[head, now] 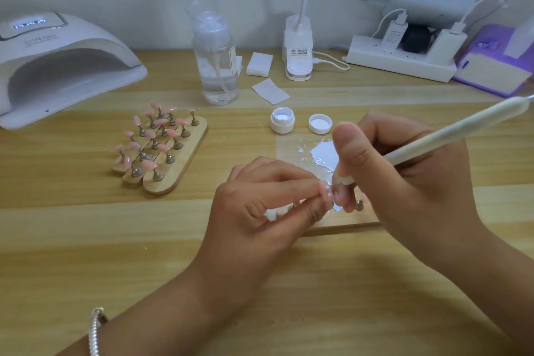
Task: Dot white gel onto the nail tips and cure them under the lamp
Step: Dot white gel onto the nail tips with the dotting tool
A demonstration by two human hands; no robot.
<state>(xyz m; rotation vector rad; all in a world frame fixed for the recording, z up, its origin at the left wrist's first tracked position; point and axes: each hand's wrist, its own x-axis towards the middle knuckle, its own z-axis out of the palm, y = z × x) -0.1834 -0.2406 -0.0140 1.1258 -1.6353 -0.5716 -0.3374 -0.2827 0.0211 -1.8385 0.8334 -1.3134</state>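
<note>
Head cam, looking down at the desk: L hand pinches one pink nail tip between thumb and forefinger, just above a wooden strip at centre. The tip is glossy pale pink w/ a few small white dots on it. R hand grips a white dotting pen like a pencil, its fine metal end right at the tip's surface; can't tell if it's touching. Just behind the hands is a puddle of white gel w/ splatter round it, spread on a clear sheet. Behind that sit the open gel jar and its lid, side by side, lid upturned. Further left, approx. a dozen more pink tips stand on metal pegs on a wooden stand; no dots visible on those from here. Cure lamp is at far left, display lit, opening facing the desk. Clear pump bottle stands at the back, near the middle. Silver bracelet on the L wrist.
</note>
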